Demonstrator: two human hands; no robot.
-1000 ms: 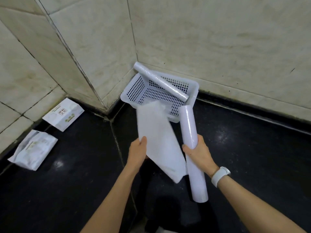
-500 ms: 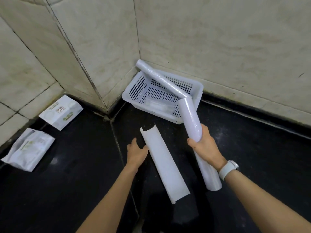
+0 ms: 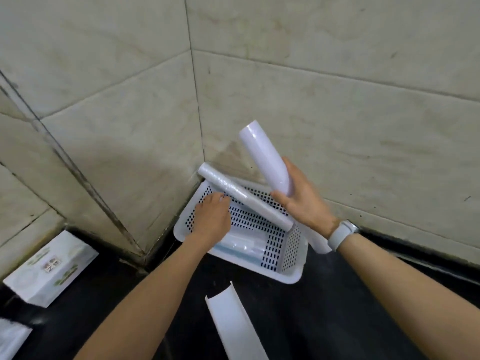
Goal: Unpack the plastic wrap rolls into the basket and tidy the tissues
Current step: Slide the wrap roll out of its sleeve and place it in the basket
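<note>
wrapped roll (image 3: 267, 162): gripped mid-length by right hand (image 3: 304, 201), fingers closed round it, tilted up above basket's far rim | basket (image 3: 291, 278): wedged in wall corner on black floor | bare roll (image 3: 244, 198): propped diagonally across rims | left hand (image 3: 213, 216): inside basket touching it, grip unclear | empty sleeve (image 3: 233, 323): on open floor before basket | tissue pack (image 3: 52, 268): by left wall

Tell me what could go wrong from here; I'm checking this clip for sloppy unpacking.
1. The roll lying across the basket rests on its rim with one end against the wall; the left hand reaching in beside it could knock it off.
2. The right hand grips the wrapped roll near its middle, tilted over the basket, so it might slip.
3. The discarded wrapper lies on the dark floor and could be left behind.
</note>
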